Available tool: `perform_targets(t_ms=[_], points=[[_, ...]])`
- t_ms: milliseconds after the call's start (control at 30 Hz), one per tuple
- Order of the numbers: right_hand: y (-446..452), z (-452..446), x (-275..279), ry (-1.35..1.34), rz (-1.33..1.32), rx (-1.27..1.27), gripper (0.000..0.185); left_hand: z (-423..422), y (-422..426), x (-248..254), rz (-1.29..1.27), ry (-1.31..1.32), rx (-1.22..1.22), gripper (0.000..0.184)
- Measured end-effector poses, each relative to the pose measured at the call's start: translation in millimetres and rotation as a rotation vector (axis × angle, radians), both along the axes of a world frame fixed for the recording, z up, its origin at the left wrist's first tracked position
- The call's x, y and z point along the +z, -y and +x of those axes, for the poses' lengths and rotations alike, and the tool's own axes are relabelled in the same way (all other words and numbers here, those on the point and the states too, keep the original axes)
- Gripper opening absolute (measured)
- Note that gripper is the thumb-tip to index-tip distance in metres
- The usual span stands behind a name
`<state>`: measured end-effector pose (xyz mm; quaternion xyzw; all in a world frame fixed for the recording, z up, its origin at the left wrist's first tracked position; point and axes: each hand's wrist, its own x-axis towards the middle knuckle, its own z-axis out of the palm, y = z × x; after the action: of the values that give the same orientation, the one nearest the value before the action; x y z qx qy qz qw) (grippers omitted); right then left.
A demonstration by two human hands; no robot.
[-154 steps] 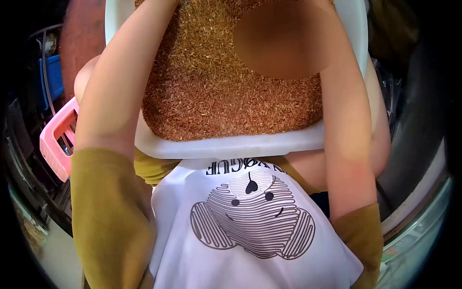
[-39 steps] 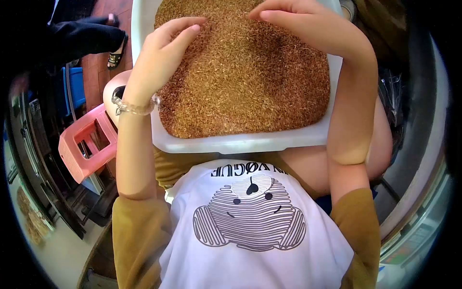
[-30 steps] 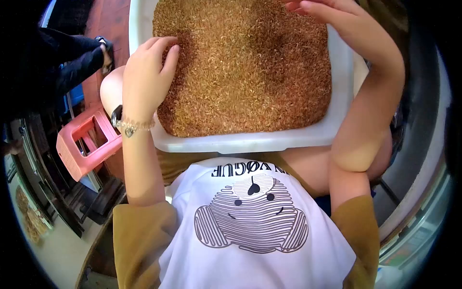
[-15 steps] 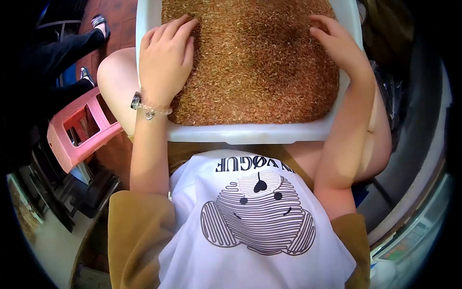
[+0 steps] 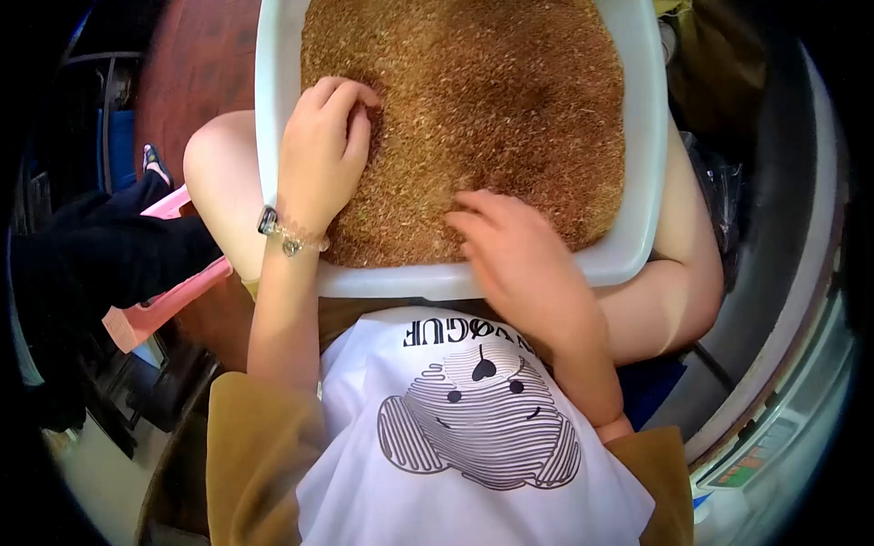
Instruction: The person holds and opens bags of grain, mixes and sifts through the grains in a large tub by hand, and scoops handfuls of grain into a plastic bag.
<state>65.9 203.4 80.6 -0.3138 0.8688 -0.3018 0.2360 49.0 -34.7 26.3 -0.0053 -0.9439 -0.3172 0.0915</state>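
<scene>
A white plastic tub [image 5: 642, 173] rests across the person's lap, filled with loose reddish-brown dried flakes [image 5: 492, 118]. At the tub's left side, my left hand [image 5: 319, 150] reaches over the rim, its fingers bent down onto the flakes and the thumb apart from them. My left wrist wears a beaded bracelet with a charm and a dark square piece [image 5: 284, 229]. Near the front edge, my right hand [image 5: 519, 250] has its fingers loosely spread at the surface of the flakes; they are slightly blurred. No object shows in either hand.
A pink plastic stool [image 5: 173, 300] stands at the left, partly behind another person's dark-trousered leg [image 5: 137, 241]. Reddish floor [image 5: 196, 73] shows at the upper left. A clear plastic bag [image 5: 724, 196] lies beside the right knee.
My right hand has swept from the tub's right side to its front middle. My left hand's fingers have bent more. The view has shifted, and the other person's leg now covers more of the stool.
</scene>
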Motion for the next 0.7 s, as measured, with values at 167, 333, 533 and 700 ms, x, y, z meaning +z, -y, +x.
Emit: perform_targets(t_ms=[167, 333, 533, 700], points=[[-36, -16, -10, -0.122, 0.112, -0.151, 0.021, 2, 5, -6, -0.059, 0.041, -0.039, 0.012], [-37, -35, -13, -0.17, 0.077, -0.11, 0.017, 2, 6, -11, -0.105, 0.036, -0.074, 0.014], [11, -39, -31, -0.127, -0.202, -0.066, 0.013, 3, 6, -13, -0.108, 0.021, -0.091, 0.014], [27, -40, -43, -0.058, -0.208, -0.1, 0.016, 2, 5, -11, -0.114, 0.027, -0.096, 0.014]])
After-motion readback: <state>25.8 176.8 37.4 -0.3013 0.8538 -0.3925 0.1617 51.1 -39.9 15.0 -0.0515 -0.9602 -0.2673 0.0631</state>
